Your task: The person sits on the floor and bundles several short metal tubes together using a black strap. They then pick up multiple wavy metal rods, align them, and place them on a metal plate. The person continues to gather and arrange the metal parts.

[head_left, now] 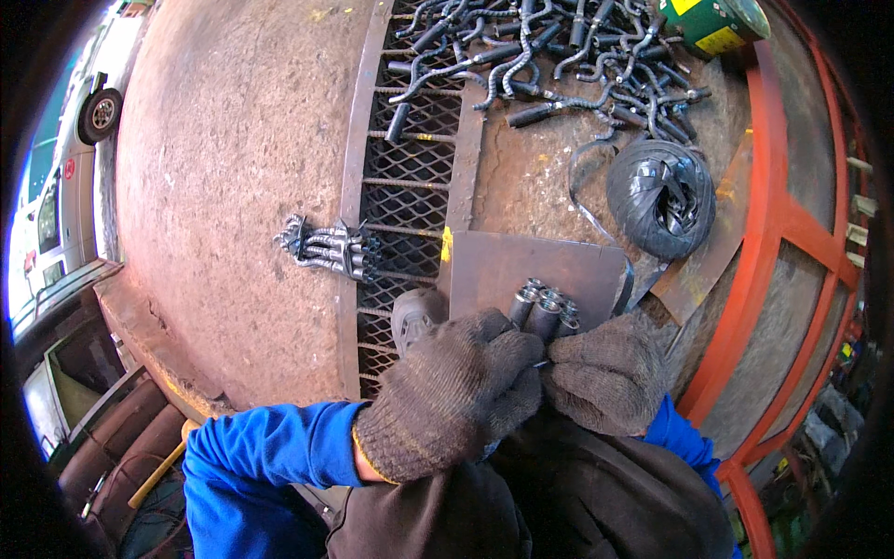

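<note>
My left hand [456, 382], in a brown knit glove, is closed with its fingertips against my right hand [605, 374], likewise gloved and closed. A small thin glint shows between them; what each hand grips is hidden. Just beyond my fingers, the round open ends of a bundle of dark metal sleeves [545, 309] stick up over a flat brown metal plate [535, 261]. The rest of that bundle is hidden behind my hands. A black plastic strap [627, 284] runs down toward my right hand from beside a wound black roll [661, 198].
A tied bundle of ribbed steel rods [331, 249] lies left of a mesh-covered floor channel [407, 200]. A heap of bent rods with dark sleeves [559, 65] lies ahead. A green can [717, 26] and an orange metal frame [768, 186] stand right. A shoe [417, 315] shows by the channel.
</note>
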{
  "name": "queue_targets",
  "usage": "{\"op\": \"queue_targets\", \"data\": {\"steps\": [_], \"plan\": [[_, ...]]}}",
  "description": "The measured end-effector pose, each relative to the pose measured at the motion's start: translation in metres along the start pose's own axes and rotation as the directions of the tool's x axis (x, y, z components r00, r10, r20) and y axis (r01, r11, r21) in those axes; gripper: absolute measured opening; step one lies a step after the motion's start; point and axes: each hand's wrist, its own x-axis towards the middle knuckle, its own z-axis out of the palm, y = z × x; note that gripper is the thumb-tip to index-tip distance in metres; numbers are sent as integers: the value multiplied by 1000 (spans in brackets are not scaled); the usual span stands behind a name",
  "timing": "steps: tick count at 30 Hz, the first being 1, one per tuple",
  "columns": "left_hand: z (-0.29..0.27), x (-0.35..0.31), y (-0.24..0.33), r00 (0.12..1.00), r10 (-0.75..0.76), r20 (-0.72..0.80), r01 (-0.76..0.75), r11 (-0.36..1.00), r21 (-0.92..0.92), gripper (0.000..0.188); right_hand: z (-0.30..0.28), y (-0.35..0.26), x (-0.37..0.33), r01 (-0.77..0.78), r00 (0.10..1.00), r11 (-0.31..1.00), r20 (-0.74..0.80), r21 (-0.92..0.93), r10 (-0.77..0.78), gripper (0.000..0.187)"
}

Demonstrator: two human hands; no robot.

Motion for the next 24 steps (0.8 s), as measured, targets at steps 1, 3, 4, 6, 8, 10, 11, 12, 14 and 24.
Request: {"op": "queue_targets", "data": {"steps": [1, 3, 4, 6, 8, 10, 11, 12, 14, 24], "plan": [[-1, -2, 2, 1000, -1, -6, 1, 999, 36, 35, 1, 0, -1, -5, 1000, 1000, -11, 7, 5, 37], [1, -5, -6, 999, 19, 30, -21, 999, 48, 35, 4, 0, -4, -16, 999, 1000, -32, 21, 17, 38], [0, -3, -7, 999, 30, 45, -32, 998, 57, 35, 6, 0, -4, -25, 999, 999, -41, 30, 26, 38], [-5, 1, 3, 997, -54, 48, 52, 997, 50, 36, 8, 1, -3, -42, 997, 998, -58, 48, 45, 40], [-7, 4, 8, 990, -118, 82, 112, 991, 71, 38, 9, 0, -3, -77, 997, 996, -26, 34, 78, 40], [-8, 5, 7, 977, -163, 138, 147, 982, 120, 41, 9, -3, -1, -111, 994, 994, 12, 25, 110, 39], [-6, 4, 6, 981, -150, 123, 137, 985, 109, 40, 8, -4, 2, -126, 992, 992, 34, 23, 125, 39], [-2, 4, 3, 985, -137, 109, 127, 987, 98, 40, 7, -5, 4, -141, 989, 990, 56, 20, 140, 38], [-4, 7, 3, 976, -178, 123, 178, 984, 17, 37, 8, -7, 9, -188, 982, 981, 32, 47, 187, 36], [-6, 3, 0, 918, -319, 234, 395, 784, -479, 29, 12, -8, 13, -315, 945, 933, -29, 172, 325, 23]]}}
